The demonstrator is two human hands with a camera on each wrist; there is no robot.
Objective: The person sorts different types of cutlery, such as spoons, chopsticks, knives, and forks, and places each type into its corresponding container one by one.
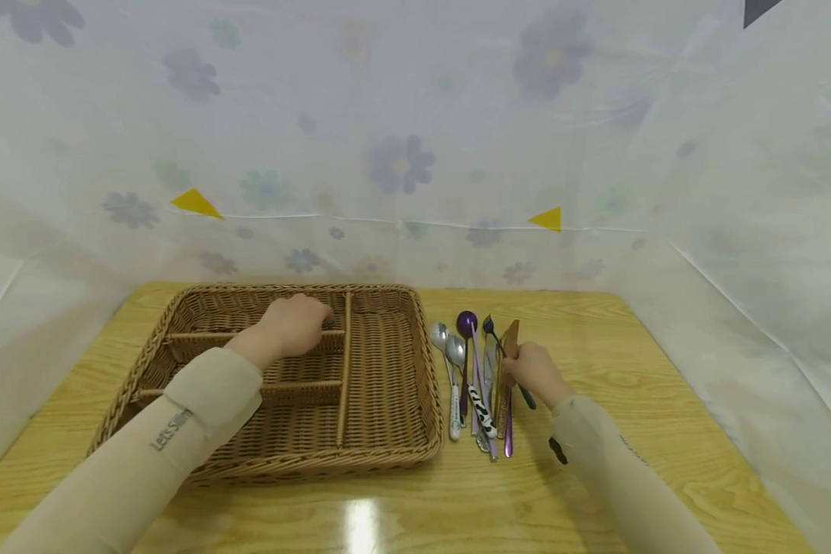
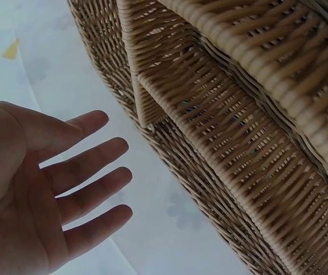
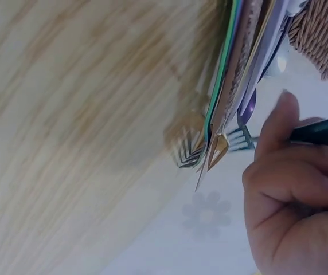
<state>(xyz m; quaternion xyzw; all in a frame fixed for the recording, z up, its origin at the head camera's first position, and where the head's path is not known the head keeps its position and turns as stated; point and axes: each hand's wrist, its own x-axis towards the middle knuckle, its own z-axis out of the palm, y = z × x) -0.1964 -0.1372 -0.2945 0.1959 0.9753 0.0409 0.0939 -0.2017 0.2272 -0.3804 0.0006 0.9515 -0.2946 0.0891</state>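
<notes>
In the head view my left hand [image 1: 289, 327] is over the back compartments of the wicker basket [image 1: 388, 454]. Its fingers are spread and hold nothing in the left wrist view. My right hand [image 1: 536, 373] pinches a fork with a dark green handle [image 3: 321, 132], its tines [image 3: 241, 138] beyond the fingertips. Beside that hand lies a row of cutlery: a brown wooden-looking piece [image 1: 510, 338], a purple spoon [image 1: 467, 323], two silver spoons, one of them with a cow-print handle [image 1: 482, 412], and several slim utensils. Another fork's tines [image 3: 190, 154] show in the right wrist view.
Wicker dividers [image 1: 346, 369] split the basket into three compartments on the left and one long one on the right. The wooden table [image 1: 402, 512] ends at a flower-patterned white sheet [image 1: 402, 161] behind. More sheeting [image 1: 734, 231] hangs along the right side.
</notes>
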